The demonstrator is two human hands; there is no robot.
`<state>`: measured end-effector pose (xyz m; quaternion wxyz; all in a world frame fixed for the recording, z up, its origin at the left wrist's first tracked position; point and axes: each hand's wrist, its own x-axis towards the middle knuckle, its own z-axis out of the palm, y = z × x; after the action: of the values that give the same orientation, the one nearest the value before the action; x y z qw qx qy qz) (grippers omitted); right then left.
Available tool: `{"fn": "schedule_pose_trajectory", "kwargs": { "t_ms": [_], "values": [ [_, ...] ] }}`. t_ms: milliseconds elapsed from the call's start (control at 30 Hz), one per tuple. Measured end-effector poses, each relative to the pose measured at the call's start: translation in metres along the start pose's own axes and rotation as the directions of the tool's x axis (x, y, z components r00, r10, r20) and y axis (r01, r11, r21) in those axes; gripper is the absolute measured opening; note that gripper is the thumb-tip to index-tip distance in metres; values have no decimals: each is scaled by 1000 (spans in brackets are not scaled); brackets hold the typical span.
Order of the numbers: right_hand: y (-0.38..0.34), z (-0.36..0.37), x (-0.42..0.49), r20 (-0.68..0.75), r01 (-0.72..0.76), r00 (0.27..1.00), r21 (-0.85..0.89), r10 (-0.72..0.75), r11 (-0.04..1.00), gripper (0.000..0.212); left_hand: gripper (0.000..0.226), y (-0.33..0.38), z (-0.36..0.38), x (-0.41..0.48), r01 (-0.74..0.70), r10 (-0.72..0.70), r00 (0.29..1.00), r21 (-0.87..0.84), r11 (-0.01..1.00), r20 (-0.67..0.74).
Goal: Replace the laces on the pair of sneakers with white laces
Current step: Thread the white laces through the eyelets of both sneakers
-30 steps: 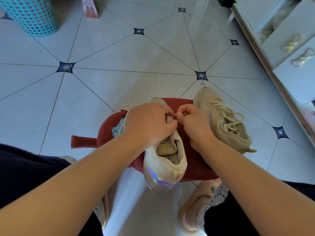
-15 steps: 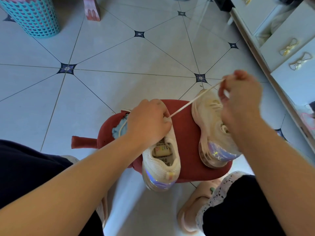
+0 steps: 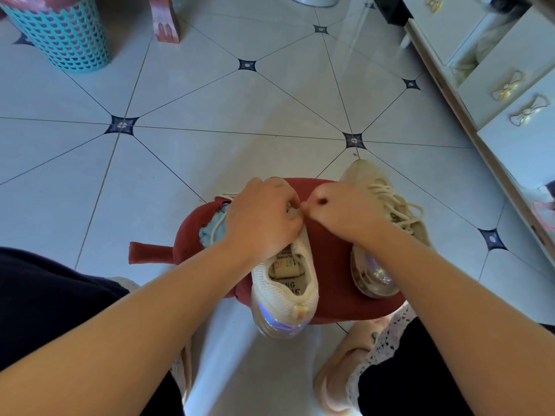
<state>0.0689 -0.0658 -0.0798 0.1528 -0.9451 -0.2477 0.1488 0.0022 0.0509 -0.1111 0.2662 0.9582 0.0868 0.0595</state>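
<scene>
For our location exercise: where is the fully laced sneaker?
Head view: the laced sneaker sits on the red stool's right edge, beside the right hand and right of the other sneaker.

So the left hand [image 3: 264, 217] grips the white sneaker [image 3: 285, 285] on the red stool [image 3: 332, 259], the right hand [image 3: 339, 211] pinches its lace [image 3: 216, 226], and the second sneaker [image 3: 387, 211] sits just beside.

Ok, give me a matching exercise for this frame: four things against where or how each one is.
1 mesh sneaker
2 beige sneaker
3 loose lace
4 basket

a teal, on the floor top left
b laced, by the right hand
c trailing out beside the left hand
d toe under the left hand

Pairs: 1-d, 2-b, 3-c, 4-a
</scene>
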Motion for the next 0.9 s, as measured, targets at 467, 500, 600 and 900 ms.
{"fn": "schedule_pose_trajectory", "kwargs": {
  "t_ms": [467,500,600,900],
  "values": [
    [0,6,2,96,-106,991,132,93,986,53,15,0,1,-1,24,-24,999,2,1000,-38],
    [2,13,4,84,-152,987,204,137,967,53,18,-1,2,-1,28,-28,999,5,1000,-39],
    [5,21,6,67,-203,979,403,192,892,38,31,-2,3,-1,22,-22,999,16,1000,-49],
    [16,-8,6,-65,73,996,114,-66,991,17,32,-4,2,-2,16,-16,1000,20,1000,11]
  ]
}}
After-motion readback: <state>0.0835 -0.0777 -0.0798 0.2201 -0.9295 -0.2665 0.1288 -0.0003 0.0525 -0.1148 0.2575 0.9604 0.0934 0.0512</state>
